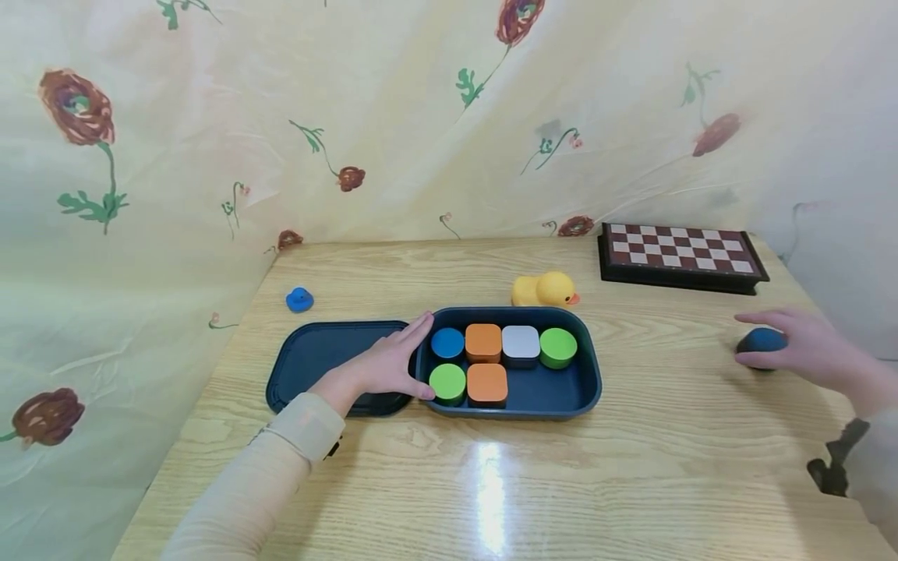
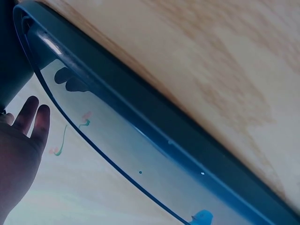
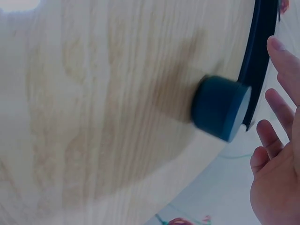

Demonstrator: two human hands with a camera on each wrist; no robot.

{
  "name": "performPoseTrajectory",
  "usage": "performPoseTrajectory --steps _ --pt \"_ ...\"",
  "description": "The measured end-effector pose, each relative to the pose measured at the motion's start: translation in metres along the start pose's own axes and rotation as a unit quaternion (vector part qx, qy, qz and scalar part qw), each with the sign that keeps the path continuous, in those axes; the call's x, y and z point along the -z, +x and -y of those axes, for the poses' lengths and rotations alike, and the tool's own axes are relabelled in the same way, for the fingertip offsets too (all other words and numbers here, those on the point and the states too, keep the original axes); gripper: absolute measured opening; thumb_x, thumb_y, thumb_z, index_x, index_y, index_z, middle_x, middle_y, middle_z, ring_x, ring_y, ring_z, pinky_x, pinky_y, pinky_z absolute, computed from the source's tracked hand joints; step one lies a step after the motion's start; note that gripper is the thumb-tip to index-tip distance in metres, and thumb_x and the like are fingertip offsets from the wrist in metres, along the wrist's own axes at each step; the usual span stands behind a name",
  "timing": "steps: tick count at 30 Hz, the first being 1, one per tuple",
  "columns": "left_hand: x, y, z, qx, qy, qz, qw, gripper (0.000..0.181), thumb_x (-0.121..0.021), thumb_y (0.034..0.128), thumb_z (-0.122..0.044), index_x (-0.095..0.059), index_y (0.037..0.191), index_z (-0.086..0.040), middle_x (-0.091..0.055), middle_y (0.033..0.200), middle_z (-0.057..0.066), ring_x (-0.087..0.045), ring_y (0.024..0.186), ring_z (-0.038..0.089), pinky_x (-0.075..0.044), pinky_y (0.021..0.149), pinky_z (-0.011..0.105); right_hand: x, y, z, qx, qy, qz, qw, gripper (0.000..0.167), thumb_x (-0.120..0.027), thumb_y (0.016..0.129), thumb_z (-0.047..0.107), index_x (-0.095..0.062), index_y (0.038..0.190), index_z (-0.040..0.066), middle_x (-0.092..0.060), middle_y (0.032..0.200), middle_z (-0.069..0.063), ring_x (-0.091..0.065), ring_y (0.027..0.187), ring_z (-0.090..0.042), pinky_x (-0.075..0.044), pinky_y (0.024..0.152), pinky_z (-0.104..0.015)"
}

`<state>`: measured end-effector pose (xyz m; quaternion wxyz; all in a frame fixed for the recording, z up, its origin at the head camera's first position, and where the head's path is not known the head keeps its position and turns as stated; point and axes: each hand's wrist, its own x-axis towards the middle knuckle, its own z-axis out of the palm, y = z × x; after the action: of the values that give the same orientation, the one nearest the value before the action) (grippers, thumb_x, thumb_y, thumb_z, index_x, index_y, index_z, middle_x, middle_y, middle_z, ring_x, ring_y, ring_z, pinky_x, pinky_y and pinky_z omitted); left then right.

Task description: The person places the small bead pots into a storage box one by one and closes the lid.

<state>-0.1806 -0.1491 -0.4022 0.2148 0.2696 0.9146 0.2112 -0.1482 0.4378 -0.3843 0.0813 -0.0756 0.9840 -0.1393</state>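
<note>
Head view: left hand (image 1: 386, 362) spread across the left end of the box (image 1: 547, 391); right hand (image 1: 814, 351) wide around the blue container (image 1: 763, 339), right side of bench (image 1: 673, 467).

Left wrist view: fingers extended.

Right wrist view: container apart from fingers; probably light, rigid, smooth. Grip opposite sidewalls.

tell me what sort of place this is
Perhaps an indoor tabletop play area: a wooden table backed by flowered sheeting, with a yellow duck on it.
</note>
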Motion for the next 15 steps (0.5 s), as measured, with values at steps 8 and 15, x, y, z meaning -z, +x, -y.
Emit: performPoseTrajectory --steps 8,15 --pt "-0.001 0.001 0.001 0.0 0.001 0.002 1.0 0.118 -0.07 0.0707 -0.063 0.011 0.149 -0.029 0.014 0.154 -0.015 -0.007 0.141 0.032 -0.01 0.108 0.057 -0.007 -0.01 -0.022 -0.033 -0.008 -0.006 0.9994 0.077 -0.069 0.081 0.046 -0.044 0.126 -0.012 -0.033 0.123 -0.044 -0.03 0.108 -0.059 -0.028 0.082 -0.071" --pt "0.0 0.0 0.0 -0.007 -0.003 0.002 1.0 0.117 -0.07 0.0715 -0.062 0.01 0.15 -0.027 0.012 0.155 -0.012 -0.007 0.141 0.033 -0.01 0.108 0.058 -0.008 -0.013 -0.03 -0.054 -0.002 0.023 0.9983 0.083 -0.066 0.082 0.05 -0.04 0.127 -0.014 -0.032 0.119 -0.045 -0.035 0.102 -0.059 -0.034 0.077 -0.069"
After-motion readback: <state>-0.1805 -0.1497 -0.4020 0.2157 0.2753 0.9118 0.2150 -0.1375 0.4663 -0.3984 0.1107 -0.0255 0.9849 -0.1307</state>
